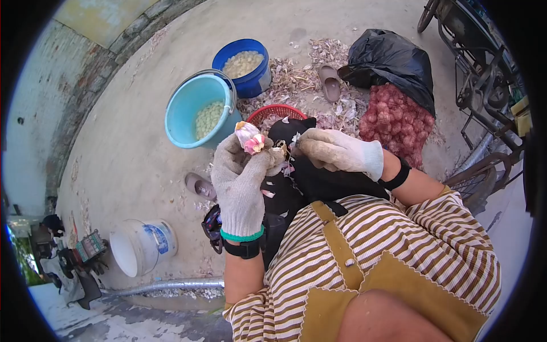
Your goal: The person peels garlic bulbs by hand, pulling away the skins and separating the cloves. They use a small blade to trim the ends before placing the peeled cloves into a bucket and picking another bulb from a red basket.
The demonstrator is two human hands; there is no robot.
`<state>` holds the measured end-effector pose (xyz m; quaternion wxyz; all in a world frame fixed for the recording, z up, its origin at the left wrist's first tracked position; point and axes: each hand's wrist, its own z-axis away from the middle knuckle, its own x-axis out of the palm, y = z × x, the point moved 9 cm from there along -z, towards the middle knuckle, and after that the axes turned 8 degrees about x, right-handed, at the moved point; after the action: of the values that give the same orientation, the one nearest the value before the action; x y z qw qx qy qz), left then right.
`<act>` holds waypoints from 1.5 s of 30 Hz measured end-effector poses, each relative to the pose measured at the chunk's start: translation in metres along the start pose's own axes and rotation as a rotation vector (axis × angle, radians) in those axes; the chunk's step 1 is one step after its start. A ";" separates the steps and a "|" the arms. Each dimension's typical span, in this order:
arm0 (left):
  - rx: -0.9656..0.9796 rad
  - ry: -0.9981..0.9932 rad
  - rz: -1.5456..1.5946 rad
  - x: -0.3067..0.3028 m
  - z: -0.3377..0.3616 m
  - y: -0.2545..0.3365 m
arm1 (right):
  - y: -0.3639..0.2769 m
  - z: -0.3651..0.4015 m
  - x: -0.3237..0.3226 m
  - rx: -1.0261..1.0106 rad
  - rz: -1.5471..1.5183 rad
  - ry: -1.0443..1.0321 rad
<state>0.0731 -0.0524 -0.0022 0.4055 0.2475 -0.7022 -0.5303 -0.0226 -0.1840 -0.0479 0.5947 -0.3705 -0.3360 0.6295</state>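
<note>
My left hand (239,176), in a knitted glove with a green cuff, is closed around a partly peeled garlic bulb (250,138) with white and pink cloves showing. My right hand (341,151), in a dirt-stained glove, is closed in a pinch just right of the bulb. Bits of papery skin show by its fingertips; what they grip is hidden. Below both hands are my dark-clothed legs, dotted with scraps of skin. A red basket (277,110) shows its rim just beyond my knees.
A light blue bucket (178,117) and a dark blue bucket (263,77) hold peeled cloves. Garlic skins litter the ground. A red mesh sack (393,122) of bulbs lies under black plastic (393,57). Slippers, a tipped white bucket (145,248) and a bicycle-like vehicle (484,74) stand around.
</note>
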 end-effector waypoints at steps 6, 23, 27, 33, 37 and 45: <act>-0.049 0.044 -0.276 -0.011 0.007 -0.013 | -0.054 0.004 0.007 -0.233 0.407 0.130; -0.026 -0.046 -0.022 -0.009 0.024 -0.021 | -0.044 -0.005 0.016 -0.226 0.328 -0.018; -0.143 -0.014 0.321 -0.006 0.027 -0.029 | -0.028 -0.012 0.010 -0.086 0.286 -0.009; -0.102 -0.019 0.518 -0.018 0.021 -0.032 | 0.023 -0.028 0.008 0.009 0.937 0.026; -0.191 0.021 0.387 -0.019 0.022 -0.041 | -0.007 -0.012 -0.008 0.098 0.697 0.129; -0.171 -0.008 0.261 -0.015 0.024 -0.045 | -0.047 -0.007 0.011 -0.281 0.432 0.112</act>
<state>0.0573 -0.0420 -0.0522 0.4879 0.1166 -0.6822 -0.5320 0.0068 -0.1700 -0.0119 0.4070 -0.5469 -0.2995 0.6675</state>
